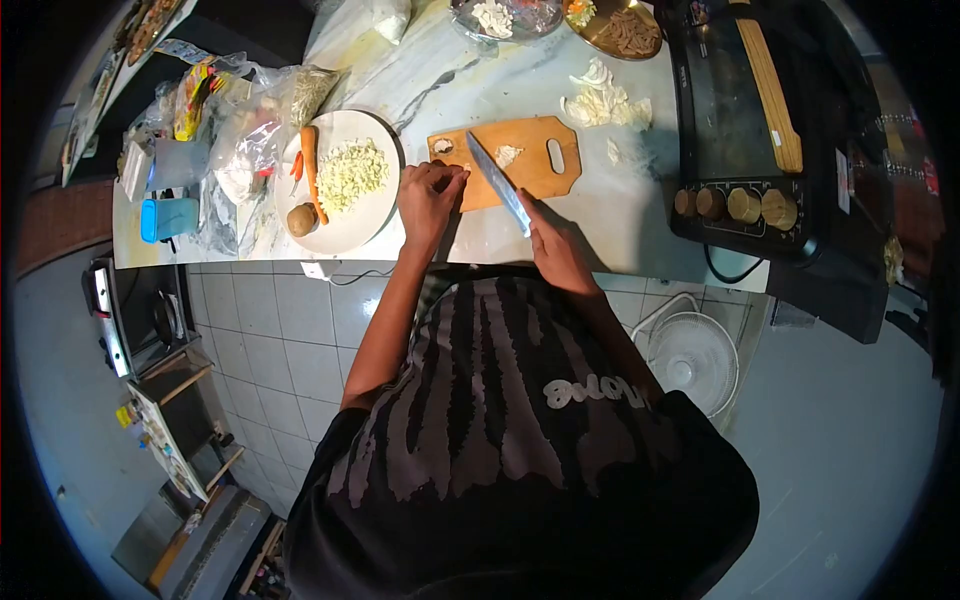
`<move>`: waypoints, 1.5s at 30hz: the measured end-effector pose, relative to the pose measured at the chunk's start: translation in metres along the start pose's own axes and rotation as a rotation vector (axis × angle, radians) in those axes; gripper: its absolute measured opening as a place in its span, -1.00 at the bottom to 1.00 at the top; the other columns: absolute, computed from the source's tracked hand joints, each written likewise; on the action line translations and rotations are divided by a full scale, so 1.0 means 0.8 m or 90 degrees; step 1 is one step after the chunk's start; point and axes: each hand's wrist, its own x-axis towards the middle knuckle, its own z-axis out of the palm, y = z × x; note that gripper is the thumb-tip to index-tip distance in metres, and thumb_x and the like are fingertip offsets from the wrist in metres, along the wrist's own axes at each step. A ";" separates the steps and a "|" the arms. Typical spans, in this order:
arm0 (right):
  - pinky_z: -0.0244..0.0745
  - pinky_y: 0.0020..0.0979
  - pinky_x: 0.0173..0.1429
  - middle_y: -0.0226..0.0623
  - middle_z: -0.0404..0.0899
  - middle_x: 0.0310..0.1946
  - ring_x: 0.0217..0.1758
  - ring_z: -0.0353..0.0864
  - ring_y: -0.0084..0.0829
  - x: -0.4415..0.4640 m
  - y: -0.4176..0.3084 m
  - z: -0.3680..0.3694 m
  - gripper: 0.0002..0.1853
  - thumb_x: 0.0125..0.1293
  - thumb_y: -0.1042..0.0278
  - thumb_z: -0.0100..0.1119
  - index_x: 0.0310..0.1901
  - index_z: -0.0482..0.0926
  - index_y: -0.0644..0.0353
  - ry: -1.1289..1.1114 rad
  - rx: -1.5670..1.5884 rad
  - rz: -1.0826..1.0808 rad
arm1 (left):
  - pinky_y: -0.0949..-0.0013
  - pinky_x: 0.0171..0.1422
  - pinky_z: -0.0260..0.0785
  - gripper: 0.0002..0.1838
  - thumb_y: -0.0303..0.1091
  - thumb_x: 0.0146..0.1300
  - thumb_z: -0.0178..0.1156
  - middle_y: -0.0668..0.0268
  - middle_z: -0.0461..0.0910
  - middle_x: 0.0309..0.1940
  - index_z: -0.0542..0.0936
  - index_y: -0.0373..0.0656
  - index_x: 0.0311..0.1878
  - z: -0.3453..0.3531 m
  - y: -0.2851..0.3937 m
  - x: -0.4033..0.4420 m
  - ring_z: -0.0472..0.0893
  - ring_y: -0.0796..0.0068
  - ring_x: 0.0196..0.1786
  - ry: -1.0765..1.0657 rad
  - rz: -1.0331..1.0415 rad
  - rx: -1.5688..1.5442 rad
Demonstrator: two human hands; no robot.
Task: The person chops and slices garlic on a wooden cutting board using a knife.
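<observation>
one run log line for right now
left hand: at board's left end | right hand: holds knife over board | board: pale bits | plate: carrot, diced pieces

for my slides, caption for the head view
Knife in right hand, left hand at the edge of the wooden board

Reads apparently "Home" in light lettering [597, 391], inverted in the head view and partly unclear, on the front of the dark shirt [480, 430]; carries illegible print on the yellow packet [187, 115] and oven panel [729, 229].
</observation>
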 end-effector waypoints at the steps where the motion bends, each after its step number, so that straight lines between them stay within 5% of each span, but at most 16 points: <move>1: 0.53 -0.01 0.03 0.04 0.55 0.20 0.03 0.58 0.24 0.000 0.001 0.002 -0.36 0.50 0.50 -0.09 0.56 0.20 -0.22 -0.001 -0.002 -0.004 | 0.24 -0.09 0.44 -0.86 -0.29 0.16 0.47 0.27 0.68 -0.36 0.82 -0.11 -0.26 0.000 0.000 0.004 0.58 0.24 -0.22 -0.014 0.002 -0.001; 3: 0.51 0.03 0.04 0.09 0.54 0.17 0.03 0.58 0.24 0.002 -0.005 0.004 -0.34 0.49 0.49 -0.09 0.57 0.17 -0.26 -0.090 -0.012 0.091 | 0.23 -0.10 0.44 -0.86 -0.29 0.16 0.46 0.25 0.69 -0.35 0.82 -0.12 -0.26 0.000 0.003 0.006 0.59 0.23 -0.22 -0.023 -0.002 0.000; 7: 0.52 -0.01 0.05 0.29 0.57 0.01 -0.05 0.61 0.26 0.011 -0.010 -0.006 -0.35 0.51 0.45 -0.09 0.57 0.18 -0.30 -0.071 0.030 0.030 | 0.20 -0.10 0.46 -0.85 -0.31 0.19 0.44 0.21 0.68 -0.34 0.80 -0.16 -0.25 0.002 0.001 0.012 0.61 0.21 -0.23 -0.017 -0.012 -0.031; 10: 0.51 -0.06 0.09 0.24 0.56 0.09 0.01 0.60 0.23 0.020 0.009 0.013 -0.36 0.51 0.46 -0.09 0.57 0.18 -0.24 -0.017 0.141 -0.110 | 0.22 -0.16 0.46 -0.85 -0.32 0.21 0.43 0.21 0.67 -0.35 0.78 -0.17 -0.23 -0.007 -0.006 0.015 0.62 0.22 -0.28 -0.019 -0.027 -0.018; 15: 0.51 -0.06 0.08 0.17 0.59 0.08 0.00 0.64 0.16 0.049 -0.045 0.001 -0.39 0.50 0.46 -0.07 0.55 0.23 -0.15 -0.165 0.127 -0.071 | 0.33 -0.23 0.46 -0.88 -0.42 0.22 0.40 0.22 0.69 -0.36 0.74 -0.26 -0.23 -0.049 -0.034 0.009 0.64 0.39 -0.36 0.074 -0.137 -0.120; 19: 0.52 -0.08 0.00 0.15 0.62 -0.02 -0.09 0.66 0.12 0.085 -0.046 0.051 -0.43 0.51 0.42 -0.07 0.52 0.29 -0.16 -0.124 0.129 -0.231 | 0.35 -0.25 0.45 -0.73 -0.48 0.29 0.30 0.22 0.68 -0.29 0.66 -0.24 0.06 -0.095 -0.064 0.002 0.59 0.41 -0.36 0.168 -0.234 -0.015; 21: 0.52 -0.08 -0.04 0.15 0.62 -0.09 -0.14 0.66 0.11 0.095 -0.064 0.046 -0.44 0.51 0.40 -0.07 0.52 0.30 -0.17 -0.164 0.112 -0.201 | 0.35 -0.27 0.44 -0.65 -0.50 0.31 0.27 0.22 0.68 -0.19 0.62 -0.22 0.17 -0.099 -0.056 -0.004 0.60 0.41 -0.34 0.208 -0.176 -0.006; 23: 0.52 -0.09 -0.08 0.16 0.63 -0.16 -0.20 0.66 0.10 0.104 -0.073 0.051 -0.45 0.52 0.39 -0.07 0.51 0.32 -0.18 -0.204 0.094 -0.168 | 0.18 0.23 0.41 -0.56 -0.40 0.35 0.27 0.04 0.54 0.18 0.58 -0.14 0.30 -0.105 -0.051 -0.014 0.54 0.13 0.11 0.176 -0.012 0.144; 25: 0.50 -0.09 -0.13 0.15 0.62 -0.24 -0.26 0.65 0.07 0.110 -0.069 0.055 -0.46 0.52 0.37 -0.07 0.50 0.34 -0.19 -0.174 0.104 -0.200 | -0.01 0.44 0.20 -0.51 -0.23 0.39 0.26 -0.02 0.43 0.29 0.55 -0.12 0.35 -0.104 -0.044 -0.029 0.38 -0.05 0.28 0.076 0.051 0.322; 26: 0.49 -0.10 -0.16 0.16 0.61 -0.27 -0.30 0.65 0.03 0.105 -0.083 0.032 -0.46 0.52 0.39 -0.05 0.49 0.36 -0.19 -0.199 0.074 -0.175 | -0.10 0.45 0.15 -0.47 -0.11 0.39 0.26 -0.01 0.43 0.29 0.54 -0.07 0.37 -0.098 -0.049 -0.037 0.33 -0.12 0.31 0.084 0.025 0.344; 31: 0.45 -0.14 -0.21 0.05 0.55 -0.45 -0.42 0.55 -0.10 0.101 -0.032 0.016 -0.46 0.50 0.40 -0.01 0.48 0.38 -0.19 -0.027 0.097 -0.077 | -0.06 0.38 0.21 -0.40 -0.12 0.30 0.36 0.04 0.45 0.22 0.51 0.02 0.40 -0.082 -0.041 -0.032 0.36 -0.07 0.26 0.187 -0.031 0.252; 33: 0.36 -0.39 -0.24 -0.22 0.31 -0.46 -0.42 0.25 -0.45 0.090 -0.036 -0.008 -0.47 0.55 0.40 -0.04 0.52 0.32 -0.13 -0.050 0.161 -0.028 | -0.01 0.33 0.26 -0.38 -0.18 0.22 0.41 0.10 0.47 0.17 0.53 0.07 0.37 -0.077 -0.036 -0.019 0.40 0.01 0.22 -0.055 0.056 0.277; 38: 0.38 -0.43 -0.17 -0.19 0.38 -0.39 -0.39 0.24 -0.44 0.073 -0.009 -0.014 -0.46 0.54 0.44 -0.03 0.51 0.32 -0.09 -0.002 0.166 -0.140 | 0.12 0.20 0.43 -0.48 -0.42 0.01 0.41 0.19 0.57 0.06 0.67 -0.03 0.13 -0.069 -0.033 0.003 0.51 0.11 0.10 -0.103 0.106 0.335; 41: 0.40 -0.43 -0.14 -0.18 0.40 -0.37 -0.37 0.26 -0.44 0.064 -0.008 -0.013 -0.46 0.55 0.44 -0.03 0.51 0.31 -0.07 -0.011 0.184 -0.151 | 0.09 0.18 0.39 -0.65 -0.41 0.08 0.32 0.16 0.57 0.01 0.69 -0.12 -0.01 -0.069 -0.041 0.012 0.51 0.11 0.11 -0.147 0.127 0.396; 42: 0.40 -0.42 -0.13 -0.18 0.40 -0.38 -0.36 0.26 -0.44 0.064 -0.007 -0.010 -0.47 0.55 0.44 -0.04 0.51 0.31 -0.05 -0.003 0.197 -0.160 | 0.12 0.06 0.46 -0.83 -0.42 0.13 0.26 0.19 0.60 -0.08 0.71 -0.16 -0.20 -0.065 -0.046 0.016 0.56 0.14 0.00 -0.110 0.174 0.424; 45: 0.38 -0.43 -0.16 -0.20 0.37 -0.40 -0.38 0.24 -0.47 0.064 -0.009 -0.011 -0.47 0.55 0.42 -0.04 0.51 0.31 -0.04 -0.014 0.173 -0.152 | 0.15 -0.06 0.50 -0.91 -0.41 0.15 0.25 0.22 0.60 -0.19 0.70 -0.19 -0.34 -0.070 -0.046 0.031 0.58 0.18 -0.11 -0.164 0.147 0.424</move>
